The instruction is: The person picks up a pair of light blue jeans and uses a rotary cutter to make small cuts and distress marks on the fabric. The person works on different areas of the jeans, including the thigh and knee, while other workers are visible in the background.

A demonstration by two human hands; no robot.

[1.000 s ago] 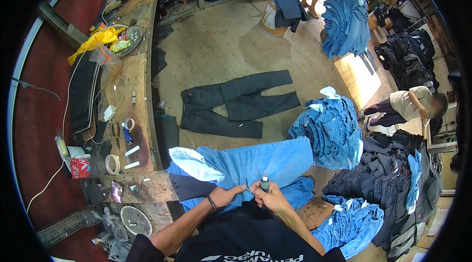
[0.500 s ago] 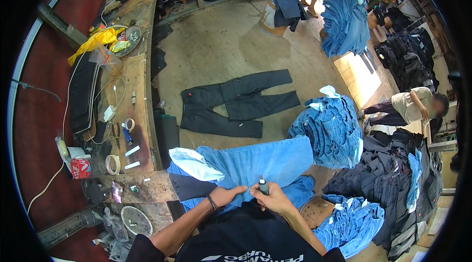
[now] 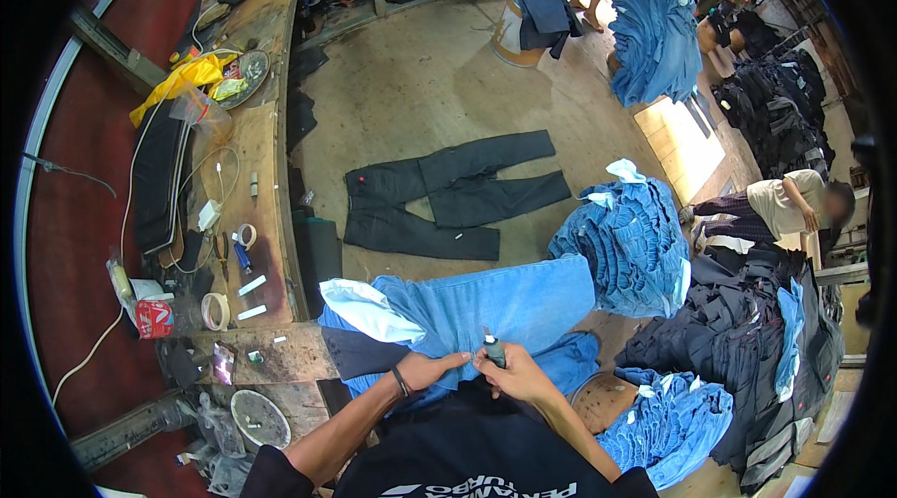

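Light blue jeans (image 3: pixel 495 300) lie folded across the worktop right in front of me, with a white pocket lining (image 3: pixel 372 309) turned out at their left end. My left hand (image 3: pixel 430 372) is closed, its thumb and fingers pinching the near edge of the denim. Close beside it, my right hand (image 3: pixel 514 375) wraps round a small dark green-grey hand tool (image 3: pixel 493 350) whose pale narrow tip points up and away from me. The tool's lower part is hidden in my fingers, so its exact kind cannot be told.
Dark trousers (image 3: pixel 439 194) lie flat on the floor ahead. Stacks of blue jeans (image 3: pixel 621 246) and a heap of dark garments (image 3: pixel 729 330) stand at the right, near a person (image 3: pixel 785 204). The left bench (image 3: pixel 266 246) carries tape rolls (image 3: pixel 215 311), pliers (image 3: pixel 221 250) and cables.
The tool in my right hand has tilted, its tip swinging slightly left and showing more. My left hand stays on the denim.
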